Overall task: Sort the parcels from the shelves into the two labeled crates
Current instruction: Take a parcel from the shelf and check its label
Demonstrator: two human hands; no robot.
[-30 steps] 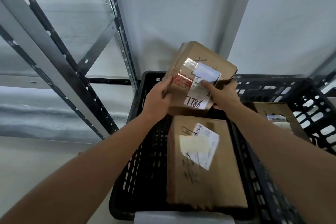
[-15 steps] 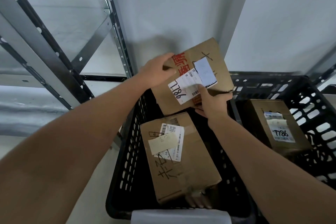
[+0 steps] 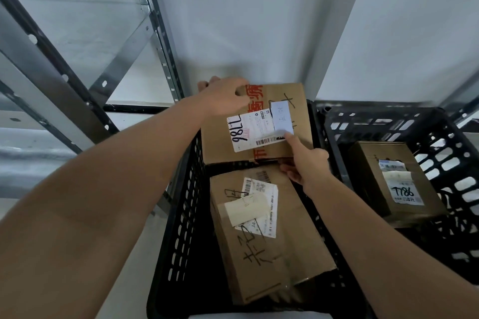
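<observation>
Your left hand [image 3: 224, 97] grips the cardboard parcel's [image 3: 255, 124] far corner, your right hand [image 3: 304, 160] pinches its near edge; lower it flat into the left crate [image 3: 181, 215], beside the parcel already inside [image 3: 269, 235]

**Count: three parcels, two crates, two hands**

Three cardboard parcels show: one held at 12 o'clock [image 3: 280, 147], one lying at 6 o'clock [image 3: 282, 248], one at 3 o'clock [image 3: 373, 176]. Two black crates: one central [image 3: 181, 215], one at 3 o'clock [image 3: 440, 137]. Two hands: left [image 3: 223, 98], right [image 3: 308, 160].
</observation>
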